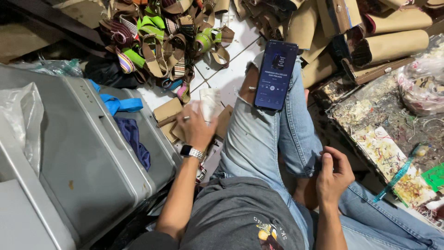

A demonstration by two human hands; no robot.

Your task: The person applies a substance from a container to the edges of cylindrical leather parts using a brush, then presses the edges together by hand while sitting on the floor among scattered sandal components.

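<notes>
Two bare hands are in view, and the person sits on the floor with legs in light blue ripped jeans [259, 143]. The left hand [196, 127], with a ring and a metal wristwatch [192, 152], is stretched out toward 11 o'clock from the body. Its fingers are closed on a white crumpled cloth [210, 103], which stands up above the knuckles. Under this hand lie some flat brown cardboard pieces [167, 111] on the white tiled floor [231, 69], and the hand seems to rest on them.

The right hand [334, 173] is at 4 o'clock from the left one, well apart from it, near the folded leg. Its fingers are curled together and the thumb presses on the edge of the jeans; no other thing is seen in it.

One dark phone [276, 75] with a lit screen lies on the knee, at 1 o'clock from the left hand, tilted a little.

At 9 o'clock is a big grey metal case [83, 157], with blue straps [121, 104] and a dark blue cloth [134, 139] on its edge, and a clear plastic bag [21, 115] on top. At 12 o'clock is a heap of sandal straps [162, 41], brown, green and striped. At 1 to 2 o'clock lie many brown rolled pieces [393, 44]. At 3 o'clock a dirty surface [370, 115] is covered with glue stains and scraps, with a green plastic ruler [398, 173] on it.
</notes>
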